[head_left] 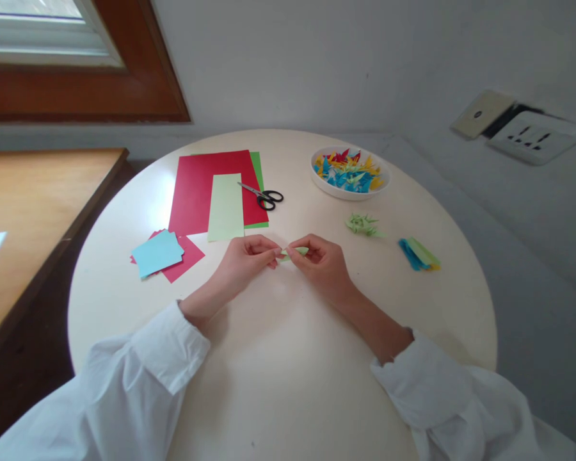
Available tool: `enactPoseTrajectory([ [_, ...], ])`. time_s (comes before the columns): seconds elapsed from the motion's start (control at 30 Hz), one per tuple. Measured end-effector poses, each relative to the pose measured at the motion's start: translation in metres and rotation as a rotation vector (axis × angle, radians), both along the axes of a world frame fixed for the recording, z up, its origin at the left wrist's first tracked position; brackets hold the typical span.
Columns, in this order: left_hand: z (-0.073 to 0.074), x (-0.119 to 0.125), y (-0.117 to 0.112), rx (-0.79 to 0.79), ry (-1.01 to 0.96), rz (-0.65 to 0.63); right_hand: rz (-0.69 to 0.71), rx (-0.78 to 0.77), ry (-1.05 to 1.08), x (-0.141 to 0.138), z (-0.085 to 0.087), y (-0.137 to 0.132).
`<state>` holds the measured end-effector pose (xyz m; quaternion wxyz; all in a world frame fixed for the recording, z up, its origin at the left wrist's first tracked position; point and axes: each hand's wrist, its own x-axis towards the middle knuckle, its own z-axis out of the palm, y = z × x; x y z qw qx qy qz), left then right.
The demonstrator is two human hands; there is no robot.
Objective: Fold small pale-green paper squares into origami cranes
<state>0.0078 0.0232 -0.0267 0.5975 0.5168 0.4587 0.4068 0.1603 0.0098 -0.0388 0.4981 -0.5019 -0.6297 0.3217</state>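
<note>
Above the middle of the round white table, a small folded piece of light green paper [299, 251] is pinched between my two hands. My left hand [251, 256] grips its left end with thumb and forefinger. From the other side, my right hand [324, 261] pinches it, covering part of the folds. Just beyond my left hand lies a pale green paper strip [225, 208], resting on a red sheet [192, 189]. Black-handled scissors [264, 194] rest partly on the red sheet. Past my right hand sits a small heap of light green folded paper pieces [362, 224].
A white bowl [333, 191] of colourful paper cranes stands at the back right. Blue and red paper squares [158, 253] lie at left; a bundle of coloured papers [418, 254] is at right. A wooden table [43, 192] stands at left, with wall sockets [532, 136] at right.
</note>
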Motion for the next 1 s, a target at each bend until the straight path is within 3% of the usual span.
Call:
enactPoseTrajectory([
  [0.63,0.0015,0.0008,-0.0014,0.011,0.008,0.029,-0.043,-0.008,-0.021,-0.0017,0.0012,-0.0013],
  [1.0,0.0008,0.0009,-0.0020,0.061,0.049,-0.017,-0.009,-0.021,-0.017,-0.0021,-0.0022,-0.0011],
])
